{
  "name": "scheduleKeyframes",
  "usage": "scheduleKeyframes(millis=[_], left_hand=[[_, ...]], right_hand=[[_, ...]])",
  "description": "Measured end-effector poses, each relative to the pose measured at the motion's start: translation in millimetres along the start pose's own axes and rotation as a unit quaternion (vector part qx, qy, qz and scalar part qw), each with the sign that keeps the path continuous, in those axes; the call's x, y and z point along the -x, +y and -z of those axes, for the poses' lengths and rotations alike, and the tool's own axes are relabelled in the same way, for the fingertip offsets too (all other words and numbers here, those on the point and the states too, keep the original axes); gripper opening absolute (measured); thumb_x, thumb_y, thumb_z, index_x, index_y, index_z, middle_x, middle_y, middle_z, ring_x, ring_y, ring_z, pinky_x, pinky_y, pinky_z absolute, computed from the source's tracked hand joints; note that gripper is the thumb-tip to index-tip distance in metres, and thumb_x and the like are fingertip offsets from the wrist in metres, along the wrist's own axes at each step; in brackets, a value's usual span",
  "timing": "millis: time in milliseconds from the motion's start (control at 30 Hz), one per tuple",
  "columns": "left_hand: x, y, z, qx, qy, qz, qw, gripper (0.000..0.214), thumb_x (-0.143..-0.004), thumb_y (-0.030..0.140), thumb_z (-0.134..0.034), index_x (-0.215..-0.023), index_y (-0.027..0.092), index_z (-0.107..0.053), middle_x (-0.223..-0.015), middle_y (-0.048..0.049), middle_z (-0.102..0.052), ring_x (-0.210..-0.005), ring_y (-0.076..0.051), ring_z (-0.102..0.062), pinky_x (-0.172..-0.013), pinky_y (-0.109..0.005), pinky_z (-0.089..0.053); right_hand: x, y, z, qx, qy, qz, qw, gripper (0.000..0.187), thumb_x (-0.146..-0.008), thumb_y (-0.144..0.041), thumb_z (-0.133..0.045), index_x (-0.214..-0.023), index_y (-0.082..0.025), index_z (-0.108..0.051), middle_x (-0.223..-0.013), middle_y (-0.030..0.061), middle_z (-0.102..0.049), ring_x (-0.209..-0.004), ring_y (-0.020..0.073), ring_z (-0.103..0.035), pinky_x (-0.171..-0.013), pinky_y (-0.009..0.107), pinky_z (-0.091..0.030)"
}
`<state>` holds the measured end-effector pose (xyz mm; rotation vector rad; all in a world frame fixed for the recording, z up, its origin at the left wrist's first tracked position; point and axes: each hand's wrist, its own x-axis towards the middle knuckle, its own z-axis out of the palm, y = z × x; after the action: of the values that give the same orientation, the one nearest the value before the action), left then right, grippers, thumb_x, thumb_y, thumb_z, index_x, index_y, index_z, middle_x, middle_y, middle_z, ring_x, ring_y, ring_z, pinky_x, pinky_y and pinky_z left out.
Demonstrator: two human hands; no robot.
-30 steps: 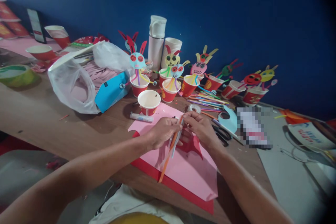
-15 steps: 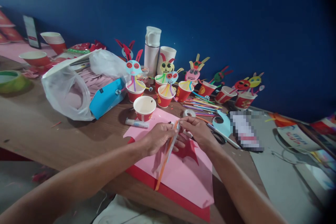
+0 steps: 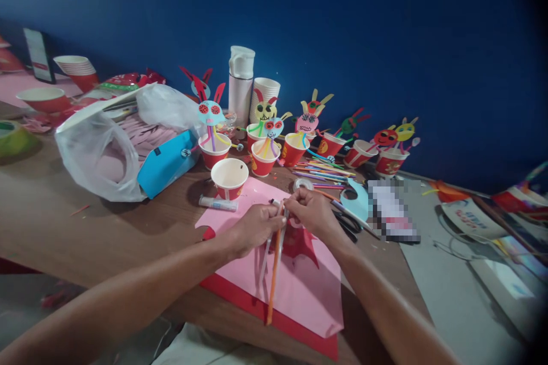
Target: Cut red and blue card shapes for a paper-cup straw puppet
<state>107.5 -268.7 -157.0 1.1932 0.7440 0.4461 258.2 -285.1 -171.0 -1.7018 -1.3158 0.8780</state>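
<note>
In the head view, the left hand (image 3: 254,227) and right hand (image 3: 310,214) meet just above a pink paper sheet (image 3: 240,211) that lies on a red paper sheet (image 3: 274,319). Between them, an orange strip (image 3: 274,274) and a paler thin strip (image 3: 264,262) hang downward at 6 o'clock, their lower ends over the pink sheet. The fingers (image 3: 274,218) of the left hand curl around the top of the strips, and those of the right hand press together, pinching them from the other side.

At 11 o'clock from the hands, a red-and-white paper cup (image 3: 229,178) stands on the pink sheet, and a glue stick (image 3: 217,203) lies at 9 o'clock on the wooden table (image 3: 64,211). A tape roll (image 3: 303,184) sits at 1 o'clock, with black-handled scissors (image 3: 346,225) and a blue paper cut-out (image 3: 356,199) at 3 o'clock.

Paper puppets (image 3: 307,122) with pipe-cleaner limbs stand in red cups from 11 to 2 o'clock, against a dark blue wall (image 3: 299,23). A white plastic bag (image 3: 96,154) sits at 10 o'clock, and a white thermos (image 3: 240,85) stands at 12 o'clock. A pixelated object (image 3: 391,211) is too blurred to tell.
</note>
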Motion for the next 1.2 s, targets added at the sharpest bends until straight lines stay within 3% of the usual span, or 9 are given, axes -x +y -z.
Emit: scheduleKeyframes(millis=[133,333,500,667,800,1000,1200], left_hand=[[-3,0,-0.7,-0.023,0.000,0.000,1.000,0.011,-0.064,0.012,-0.046,-0.057,0.015,-0.054,-0.048,0.0008,-0.056,-0.042,-0.012,-0.052,-0.040,-0.020,-0.037],[-6,-4,0.7,0.018,-0.019,0.017,1.000,0.012,-0.066,0.015,-0.048,-0.070,0.013,-0.059,-0.061,-0.0035,-0.065,-0.056,-0.019,-0.062,-0.050,-0.025,-0.044],[-4,-4,4.8,0.059,-0.032,0.031,0.997,0.017,-0.072,0.025,-0.053,-0.080,0.012,-0.058,-0.067,-0.0069,-0.066,-0.059,-0.018,-0.062,-0.052,-0.025,-0.044],[-2,-1,5.1,0.084,-0.040,0.025,0.995,0.017,-0.074,0.026,-0.054,-0.073,0.010,-0.059,-0.062,-0.0072,-0.064,-0.053,-0.014,-0.057,-0.054,-0.026,-0.045],[-3,-2,4.9,0.101,-0.034,0.034,0.994,0.016,-0.072,0.026,-0.057,-0.071,0.011,-0.060,-0.060,-0.0059,-0.064,-0.051,-0.014,-0.057,-0.053,-0.025,-0.046],[-3,-2,5.0,0.118,-0.046,0.058,0.990,0.020,-0.070,0.029,-0.061,-0.078,0.010,-0.062,-0.076,-0.0112,-0.067,-0.061,-0.017,-0.061,-0.059,-0.028,-0.048],[-4,-2,4.8,0.116,-0.046,0.065,0.990,0.025,-0.071,0.030,-0.060,-0.083,0.009,-0.062,-0.079,-0.0127,-0.067,-0.065,-0.019,-0.062,-0.061,-0.030,-0.048]], right_hand=[[2,-4,0,0.010,0.008,0.005,1.000,0.014,-0.066,-0.027,-0.055,-0.057,-0.019,-0.049,-0.044,-0.0053,-0.050,-0.039,0.0086,-0.044,-0.040,0.019,-0.029],[2,-6,0,-0.020,-0.007,0.000,1.000,0.014,-0.067,-0.028,-0.055,-0.059,-0.019,-0.049,-0.046,-0.0053,-0.051,-0.039,0.0081,-0.044,-0.039,0.019,-0.030],[-2,-6,5,-0.083,-0.057,-0.011,0.995,0.021,-0.072,-0.037,-0.054,-0.064,-0.018,-0.051,-0.048,-0.0047,-0.052,-0.038,0.0072,-0.043,-0.039,0.019,-0.032],[-3,-6,16,-0.156,-0.137,-0.027,0.978,0.023,-0.073,-0.037,-0.052,-0.066,-0.016,-0.058,-0.056,-0.0021,-0.055,-0.043,0.0062,-0.043,-0.043,0.019,-0.032],[-4,-2,19,-0.191,-0.167,-0.035,0.967,0.020,-0.070,-0.035,-0.058,-0.075,-0.015,-0.063,-0.056,-0.0028,-0.055,-0.042,0.0049,-0.040,-0.042,0.018,-0.027],[-5,0,17,-0.206,-0.158,-0.029,0.965,0.022,-0.067,-0.037,-0.062,-0.065,-0.015,-0.059,-0.051,-0.0048,-0.050,-0.043,0.0051,-0.039,-0.042,0.018,-0.026],[-9,9,8,-0.183,-0.106,-0.024,0.977,0.019,-0.069,-0.032,-0.060,-0.060,-0.015,-0.055,-0.048,-0.0061,-0.046,-0.042,0.0051,-0.036,-0.042,0.018,-0.027]])
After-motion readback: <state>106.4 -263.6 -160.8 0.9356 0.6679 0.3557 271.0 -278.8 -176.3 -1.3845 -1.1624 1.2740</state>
